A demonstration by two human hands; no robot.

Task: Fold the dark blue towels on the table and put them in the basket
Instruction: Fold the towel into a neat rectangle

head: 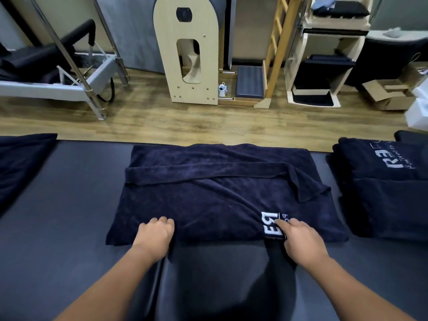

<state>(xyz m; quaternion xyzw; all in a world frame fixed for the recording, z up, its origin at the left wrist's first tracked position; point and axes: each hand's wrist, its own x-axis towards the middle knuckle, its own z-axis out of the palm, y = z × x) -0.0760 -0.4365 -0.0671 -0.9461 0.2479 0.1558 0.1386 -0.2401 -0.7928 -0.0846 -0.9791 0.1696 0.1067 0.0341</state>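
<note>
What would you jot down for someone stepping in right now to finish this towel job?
Left hand: fingers curled on the near edge of the middle towel.
Right hand: pinching the same edge beside the white logo.
Middle towel: partly folded on the dark table, a flap still loose at its right.
Folded towels: stacked at the right.
Another towel: at the left, seemingly unfolded.
No basket in view.
Left: finish this fold, do the left towel, basket everything.

Fuzzy terry-cloth towel (220,200) on smooth, faintly glossy padded table (69,228).
</note>
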